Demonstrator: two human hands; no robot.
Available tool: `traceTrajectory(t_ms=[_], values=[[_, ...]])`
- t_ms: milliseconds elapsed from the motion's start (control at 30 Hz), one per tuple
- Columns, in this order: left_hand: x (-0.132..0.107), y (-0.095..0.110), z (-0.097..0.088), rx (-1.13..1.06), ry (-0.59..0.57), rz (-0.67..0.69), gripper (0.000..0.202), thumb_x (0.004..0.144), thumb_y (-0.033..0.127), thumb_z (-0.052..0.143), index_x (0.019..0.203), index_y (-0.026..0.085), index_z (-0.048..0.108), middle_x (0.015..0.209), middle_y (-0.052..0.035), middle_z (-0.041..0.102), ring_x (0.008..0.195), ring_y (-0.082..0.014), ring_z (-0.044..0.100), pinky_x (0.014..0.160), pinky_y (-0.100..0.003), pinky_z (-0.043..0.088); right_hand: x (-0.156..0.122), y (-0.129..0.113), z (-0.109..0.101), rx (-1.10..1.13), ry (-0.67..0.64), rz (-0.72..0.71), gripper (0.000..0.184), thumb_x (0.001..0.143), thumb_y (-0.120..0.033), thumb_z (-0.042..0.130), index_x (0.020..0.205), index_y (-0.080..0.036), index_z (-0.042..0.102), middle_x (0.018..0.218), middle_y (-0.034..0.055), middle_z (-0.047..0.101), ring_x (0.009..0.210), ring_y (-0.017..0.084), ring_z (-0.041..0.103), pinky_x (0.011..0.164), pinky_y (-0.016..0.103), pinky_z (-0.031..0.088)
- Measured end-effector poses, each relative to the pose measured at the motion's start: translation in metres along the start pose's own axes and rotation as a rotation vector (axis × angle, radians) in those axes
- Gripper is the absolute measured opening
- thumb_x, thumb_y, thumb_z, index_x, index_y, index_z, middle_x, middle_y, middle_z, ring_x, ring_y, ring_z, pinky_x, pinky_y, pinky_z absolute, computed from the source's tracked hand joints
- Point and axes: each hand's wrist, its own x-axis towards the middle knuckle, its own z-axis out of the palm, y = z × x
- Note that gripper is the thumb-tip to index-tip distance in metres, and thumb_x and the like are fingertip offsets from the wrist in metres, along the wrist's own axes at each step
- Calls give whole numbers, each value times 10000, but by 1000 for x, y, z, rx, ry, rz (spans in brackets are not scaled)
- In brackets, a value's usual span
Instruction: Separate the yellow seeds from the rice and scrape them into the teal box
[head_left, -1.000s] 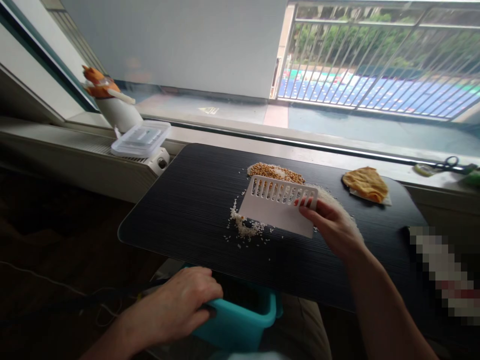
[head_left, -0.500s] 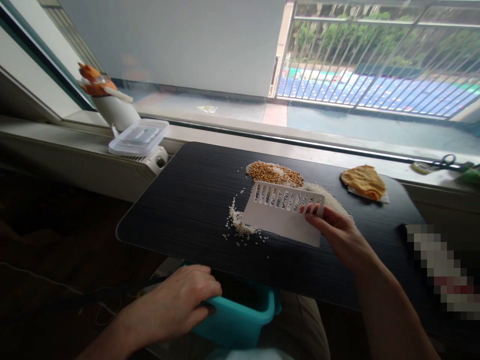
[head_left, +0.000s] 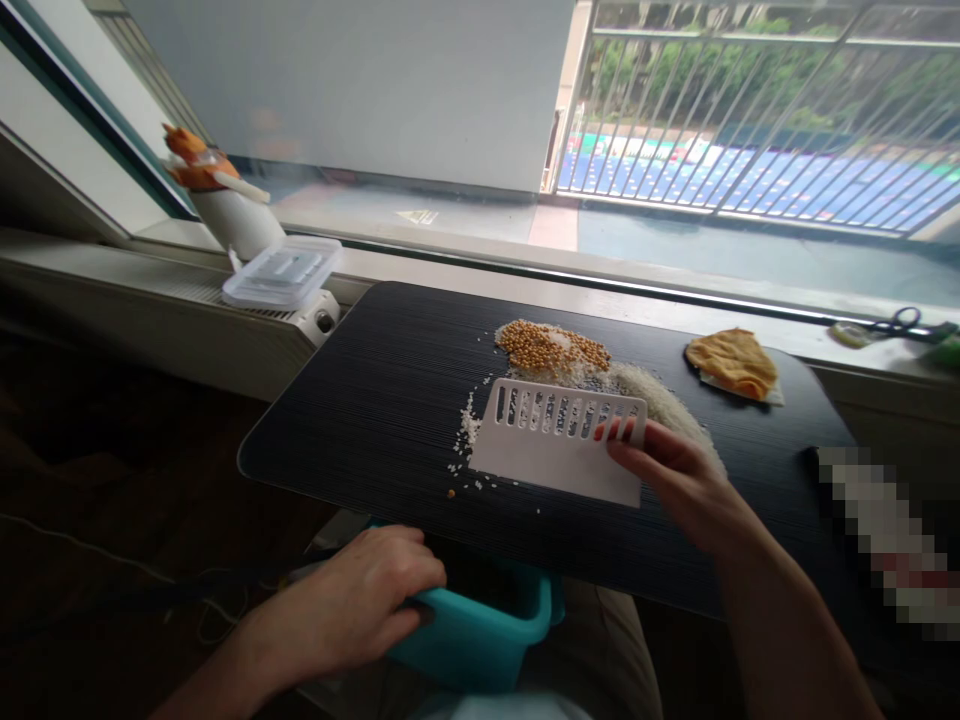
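Note:
My right hand (head_left: 679,475) grips a flat white plastic plate with a row of slots (head_left: 559,460) by its right end, holding it tilted over the dark table. White rice grains (head_left: 469,425) lie scattered at the plate's left edge, and some show through the slots. Just beyond is a heap of yellow-brown beans (head_left: 551,345), soybean-like, mixed with rice. A larger rice pile (head_left: 667,405) spreads behind my right hand. My left hand (head_left: 375,585) is closed around the rim of a turquoise bin (head_left: 480,625) below the table's front edge. The bin's inside is dark.
The black table (head_left: 337,400) stands against the window sill. A folded yellow cloth (head_left: 733,362) lies at its back right. Scissors (head_left: 896,322) and a tape roll (head_left: 851,335) rest on the sill. A clear plastic lid (head_left: 283,272) sits on the radiator (head_left: 150,300) at left.
The slotted plate and my right hand have come slightly nearer the table's front edge. A single bean now shows in front of the scattered rice. My left hand stays on the bin.

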Motion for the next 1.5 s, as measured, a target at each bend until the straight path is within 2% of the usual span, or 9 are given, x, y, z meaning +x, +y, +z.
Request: traceTrajectory(t_ms=[267,433,600,767,867,1000,1100,1233,1500], values=[[-12,-11,-3,-6,-23,-52,143,807,75,573,775,207,618,858,-17,648,909,-215,622,794,-282,432,-1,-3,32,-18,-123,-44,339,808,-543,716,902,-220,761,874,54,723,819,204,653,744,300,538],[-11,-11,-4,-25,-11,-37,160,804,63,560,784,210,620,848,-11,648,930,-219,619,812,-286,425,-5,0,31,-25,-140,-14,344,815,-548,706,900,-221,766,862,51,719,801,199,643,723,293,531],[-8,-7,-5,-6,-31,-47,157,804,74,562,796,210,641,873,-22,674,937,-233,632,841,-307,441,-11,5,25,-5,-74,-27,310,823,-520,716,905,-225,765,931,55,733,876,211,654,783,300,536],[-7,-9,-2,-11,-24,-33,149,812,96,582,833,218,664,906,-26,697,987,-244,636,901,-320,441,-29,10,35,12,-132,22,276,856,-479,701,925,-219,765,908,50,745,831,193,669,734,270,545],[-6,-11,0,-13,-27,-42,139,829,105,587,845,216,669,908,-28,697,992,-248,640,901,-330,436,-41,12,56,25,16,-95,262,909,-453,643,992,-231,755,943,54,760,877,207,696,763,277,560],[-6,-11,3,-24,-28,-68,146,838,119,582,875,225,676,944,-26,694,975,-236,639,869,-315,441,-47,17,94,-131,-9,-290,265,968,-317,555,1159,-260,729,1061,51,778,941,229,730,847,331,578],[-7,-11,6,-26,-25,-90,167,827,119,584,902,232,682,971,-27,682,992,-232,634,886,-307,440,-45,23,109,-225,66,-449,322,967,-227,523,1229,-285,701,1116,55,773,995,236,733,888,354,580],[-5,-11,8,-54,-38,-89,173,840,108,571,900,229,679,986,-25,665,991,-218,633,891,-297,442,-41,35,98,-305,269,-462,329,962,-206,518,1226,-269,704,1135,71,771,1024,252,738,900,368,586],[16,8,9,-27,-128,-50,145,824,102,575,885,207,654,981,-38,662,948,-217,642,859,-300,463,-40,49,42,-382,628,-306,214,917,-320,613,1082,-261,737,1047,72,794,933,277,764,845,385,608]])
